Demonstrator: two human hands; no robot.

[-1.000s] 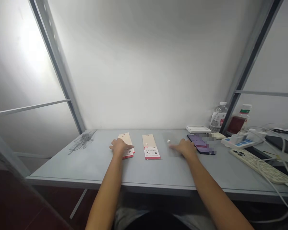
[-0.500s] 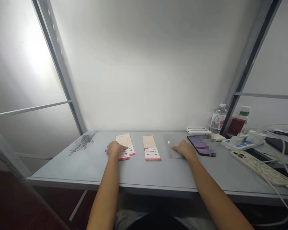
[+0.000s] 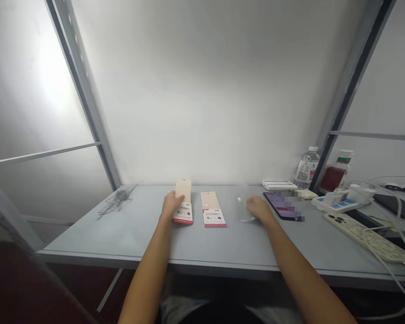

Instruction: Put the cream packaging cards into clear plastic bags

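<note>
Leaning over a grey desk [image 3: 87, 238], the person reaches out with both bare arms from the near edge. Their left hand [image 3: 171, 204] has its fingers curled around the lower part of a cream-and-red packet [image 3: 182, 215], gripping it from the side. The packet's far end tips up off the desk, while its near end sits at or just above the surface. Just to the right, a matching packet [image 3: 212, 211] lies flat, with neither hand touching it. Further right, the right hand [image 3: 259, 209] sits with its fingers loosely curled, close over a strip of transparent film [image 3: 243, 219]. From here, I cannot tell whether it is touching the film or how firmly it is closed. A small white bead [image 3: 239, 200] sits on the desk just beyond the fingers. Beside the right hand lies a phone [image 3: 283, 206], its purple screen partly blurred out. Behind the phone are a white box [image 3: 278, 185], a water bottle [image 3: 306, 168] and a red jar [image 3: 334, 177]. Off to the right, a cream power strip [image 3: 367, 238] and a white socket block [image 3: 337, 203] sit among tangled cables [image 3: 388, 252], with a dark phone [image 3: 389, 202] past them. A pale wall [image 3: 202, 99] rises behind everything, between metal uprights [image 3: 84, 103].
</note>
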